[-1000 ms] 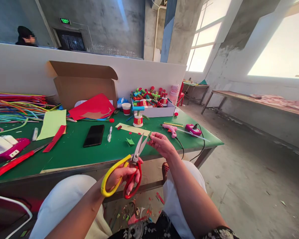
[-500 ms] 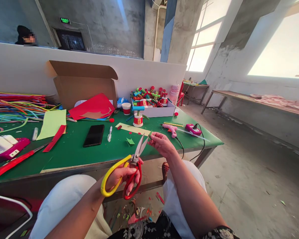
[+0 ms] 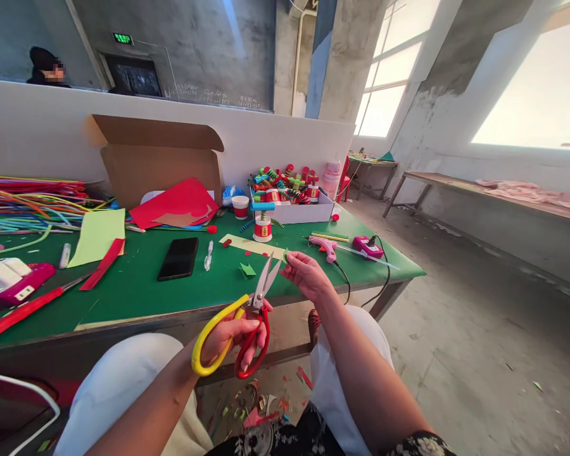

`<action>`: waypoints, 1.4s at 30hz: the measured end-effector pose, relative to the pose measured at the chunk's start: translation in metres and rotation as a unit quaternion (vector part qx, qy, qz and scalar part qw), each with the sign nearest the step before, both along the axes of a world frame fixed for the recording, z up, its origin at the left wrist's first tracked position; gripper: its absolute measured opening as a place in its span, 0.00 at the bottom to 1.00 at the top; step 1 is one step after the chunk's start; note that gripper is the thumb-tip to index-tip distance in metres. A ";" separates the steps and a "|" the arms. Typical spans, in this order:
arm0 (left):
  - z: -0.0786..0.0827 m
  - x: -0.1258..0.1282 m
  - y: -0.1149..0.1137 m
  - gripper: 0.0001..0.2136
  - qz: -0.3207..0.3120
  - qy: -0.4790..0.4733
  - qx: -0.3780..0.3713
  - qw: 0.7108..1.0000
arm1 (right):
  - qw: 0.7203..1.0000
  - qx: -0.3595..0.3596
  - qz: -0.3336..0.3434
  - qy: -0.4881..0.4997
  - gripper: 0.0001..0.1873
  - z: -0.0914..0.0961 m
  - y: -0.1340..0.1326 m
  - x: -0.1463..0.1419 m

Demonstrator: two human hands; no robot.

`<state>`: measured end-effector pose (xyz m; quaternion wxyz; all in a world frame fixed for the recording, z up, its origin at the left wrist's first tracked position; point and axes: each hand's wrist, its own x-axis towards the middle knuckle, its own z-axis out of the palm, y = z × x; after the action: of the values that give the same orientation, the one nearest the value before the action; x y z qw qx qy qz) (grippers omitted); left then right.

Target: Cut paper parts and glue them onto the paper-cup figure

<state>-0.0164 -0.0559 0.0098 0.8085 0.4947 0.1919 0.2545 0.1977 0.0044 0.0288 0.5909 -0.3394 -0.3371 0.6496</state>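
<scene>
Both hands work off the near edge of the green-topped surface (image 3: 137,288). The left hand (image 3: 237,335) is closed through the loops of the yellow-and-red-handled steel scissors (image 3: 261,292), whose blades are parted and point upward. The right hand (image 3: 306,275) pinches a small green paper scrap (image 3: 285,254) just beside the blade tips. This looks like a trimming cut being lined up; it calls for the scrap held steady between the blades. A black phone (image 3: 178,258) and a pink glue gun (image 3: 325,246) lie beyond.
</scene>
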 end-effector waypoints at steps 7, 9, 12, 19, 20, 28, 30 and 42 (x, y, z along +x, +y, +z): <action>0.001 -0.001 0.002 0.22 0.011 0.005 -0.007 1.000 | 0.997 0.016 -0.053 -0.062 0.22 -0.002 0.003 -0.004; -0.001 -0.001 0.002 0.22 0.011 0.011 -0.010 1.000 | 0.994 0.027 -0.067 -0.076 0.22 -0.001 0.003 -0.005; -0.001 -0.002 0.001 0.22 0.008 0.017 -0.011 1.000 | 0.994 0.030 -0.065 -0.083 0.22 0.001 0.002 -0.005; -0.007 -0.003 0.003 0.23 0.015 0.009 -0.015 1.000 | 0.995 0.028 -0.041 -0.081 0.22 0.004 0.000 -0.003; -0.009 -0.003 0.003 0.24 0.016 0.006 -0.018 1.000 | 0.995 0.030 -0.040 -0.081 0.22 0.004 -0.001 -0.003; -0.014 -0.003 0.004 0.25 0.022 0.006 -0.022 1.000 | 0.995 0.047 -0.019 -0.091 0.20 0.003 -0.001 -0.001; -0.013 -0.003 0.003 0.25 0.021 0.007 -0.025 0.999 | 0.995 0.044 -0.016 -0.086 0.20 0.003 -0.001 -0.001; -0.008 -0.005 0.001 0.22 0.018 -0.001 -0.014 1.000 | 0.996 0.026 -0.033 -0.078 0.22 0.002 0.001 0.001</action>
<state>-0.0213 -0.0549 0.0022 0.8107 0.4799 0.2029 0.2669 0.1989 0.0050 0.0312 0.5926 -0.3847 -0.3877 0.5920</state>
